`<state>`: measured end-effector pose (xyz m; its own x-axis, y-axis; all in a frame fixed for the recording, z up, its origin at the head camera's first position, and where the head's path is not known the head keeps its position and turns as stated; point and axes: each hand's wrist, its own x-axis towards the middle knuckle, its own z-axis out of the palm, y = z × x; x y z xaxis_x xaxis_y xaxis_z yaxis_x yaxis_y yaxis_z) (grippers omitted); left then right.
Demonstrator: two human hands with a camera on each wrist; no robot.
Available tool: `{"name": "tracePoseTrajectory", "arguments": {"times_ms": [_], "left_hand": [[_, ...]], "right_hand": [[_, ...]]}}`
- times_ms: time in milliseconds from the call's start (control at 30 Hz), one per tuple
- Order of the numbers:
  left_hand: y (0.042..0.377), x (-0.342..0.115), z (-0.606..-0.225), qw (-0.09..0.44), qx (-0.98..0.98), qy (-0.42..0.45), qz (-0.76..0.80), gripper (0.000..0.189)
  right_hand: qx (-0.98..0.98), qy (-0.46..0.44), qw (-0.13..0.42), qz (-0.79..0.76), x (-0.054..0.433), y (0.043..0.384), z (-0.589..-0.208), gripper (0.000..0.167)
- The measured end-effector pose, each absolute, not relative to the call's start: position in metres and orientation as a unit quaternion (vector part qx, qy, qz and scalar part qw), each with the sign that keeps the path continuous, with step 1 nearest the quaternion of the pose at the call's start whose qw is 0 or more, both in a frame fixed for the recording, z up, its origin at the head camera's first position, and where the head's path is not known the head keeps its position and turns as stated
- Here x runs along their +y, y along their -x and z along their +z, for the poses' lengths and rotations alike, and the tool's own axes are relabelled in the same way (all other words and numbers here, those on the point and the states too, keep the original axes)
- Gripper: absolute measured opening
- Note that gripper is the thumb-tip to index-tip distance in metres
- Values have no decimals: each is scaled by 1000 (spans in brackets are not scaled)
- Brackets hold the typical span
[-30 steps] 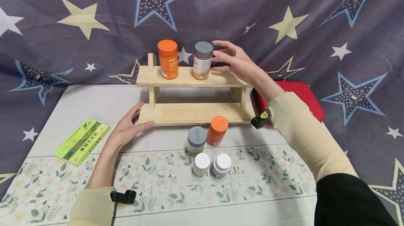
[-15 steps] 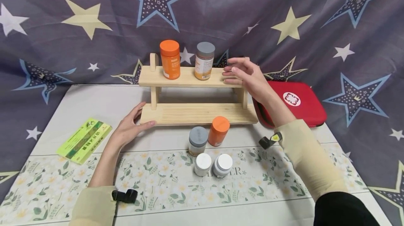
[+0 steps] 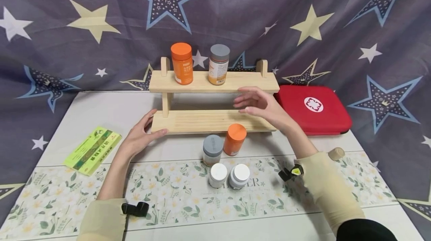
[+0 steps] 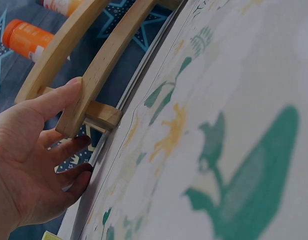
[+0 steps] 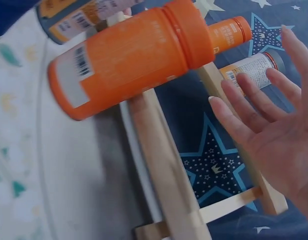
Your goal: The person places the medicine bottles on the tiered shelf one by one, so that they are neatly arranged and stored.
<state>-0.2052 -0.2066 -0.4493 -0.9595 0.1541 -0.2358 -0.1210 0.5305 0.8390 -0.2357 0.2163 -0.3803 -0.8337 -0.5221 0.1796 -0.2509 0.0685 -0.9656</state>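
Observation:
A two-tier wooden shelf (image 3: 208,121) stands at the back of the table. My left hand (image 3: 138,136) grips the left end of its lower board, the thumb (image 4: 66,95) on top and the other fingers around the end. On the upper board an orange bottle (image 3: 182,67) and a grey-capped bottle (image 3: 218,67) stand upright, apart. My right hand (image 3: 264,108) holds nothing; its fingers are spread and relaxed, over the lower board's right part. Before the shelf stand another orange bottle (image 3: 234,140), a grey-capped jar (image 3: 212,151) and two white bottles (image 3: 217,175).
A red zip case (image 3: 314,112) with a white emblem lies right of the shelf. At the left is a flat green box (image 3: 92,151). A small beige knob-like thing (image 3: 336,153) shows beside the right sleeve. A star-patterned cloth (image 3: 235,16) hangs behind.
My right hand has drawn away from the grey-capped bottle on the upper board, moving right, then down and toward me. My left hand stays on the shelf's end.

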Motion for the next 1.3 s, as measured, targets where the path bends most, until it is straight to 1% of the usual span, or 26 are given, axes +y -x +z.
{"name": "tracePoseTrajectory", "arguments": {"times_ms": [267, 533, 933, 1133, 1300], "left_hand": [[207, -205, -453, 144, 862, -13, 487, 108], [206, -205, -453, 144, 861, -11, 488, 108], [206, -205, -452, 143, 859, -10, 492, 108], [205, -206, -451, 146, 861, -6, 487, 108], [206, -207, -452, 144, 861, -8, 488, 108]], "right_hand": [[741, 302, 131, -586, 229, 218, -401, 57], [740, 304, 167, -576, 228, 211, -407, 62], [767, 295, 185, -539, 225, 208, -419, 67], [760, 295, 200, -544, 221, 208, -421, 64], [762, 299, 195, -541, 219, 207, -421, 61]]}}
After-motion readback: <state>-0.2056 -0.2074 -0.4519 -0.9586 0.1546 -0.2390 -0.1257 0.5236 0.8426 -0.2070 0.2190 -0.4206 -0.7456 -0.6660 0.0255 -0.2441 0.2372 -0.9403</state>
